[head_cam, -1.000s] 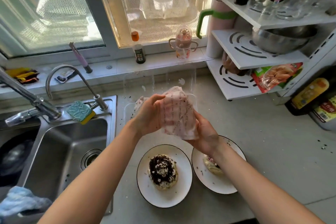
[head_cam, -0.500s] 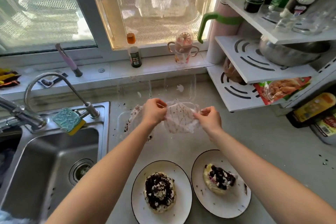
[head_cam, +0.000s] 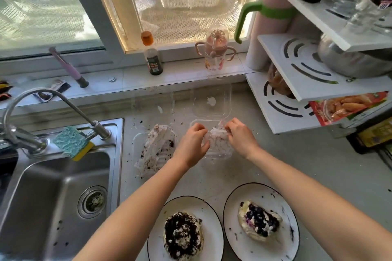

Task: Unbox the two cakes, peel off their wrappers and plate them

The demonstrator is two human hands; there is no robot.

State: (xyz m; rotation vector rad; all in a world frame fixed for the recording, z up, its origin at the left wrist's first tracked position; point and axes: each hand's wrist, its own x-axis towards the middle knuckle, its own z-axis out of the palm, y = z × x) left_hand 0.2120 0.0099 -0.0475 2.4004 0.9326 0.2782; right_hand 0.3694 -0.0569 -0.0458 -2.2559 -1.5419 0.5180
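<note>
Between your two hands, over the right clear plastic box (head_cam: 211,155), you've got the peeled wrapper (head_cam: 217,141) pinched from both sides: your left hand (head_cam: 194,144) closed on its left edge, your right hand (head_cam: 238,133) closed on its right edge, the thin sheet crumpling between them. It looks translucent, streaked with cream and dark crumbs, limp and sticky, so it will likely cling to your fingers on release.

By my read the main job is done and you're on cleanup, stuffing this wrapper into its empty box. Next, push it down into the tray, let go cleanly, and perhaps fold the hinged lid (head_cam: 210,100) shut over it.

Just to the left, the other wrapper (head_cam: 156,150) already lies in the left clear box (head_cam: 135,150), smeared with chocolate crumbs, lid open behind it.

Nearer to you, both cakes sit bare on their plates. The chocolate crumb cake (head_cam: 183,235) is on the left plate (head_cam: 213,233), pale cream under a dark crumbly top. The blueberry cake (head_cam: 259,220) is on the right plate (head_cam: 289,226), soft and a little slumped, berries and cream on top. The two plates sit just beside each other on the speckled counter (head_cam: 318,167), crumbs scattered about, with the sink (head_cam: 53,197) off to your left.
</note>
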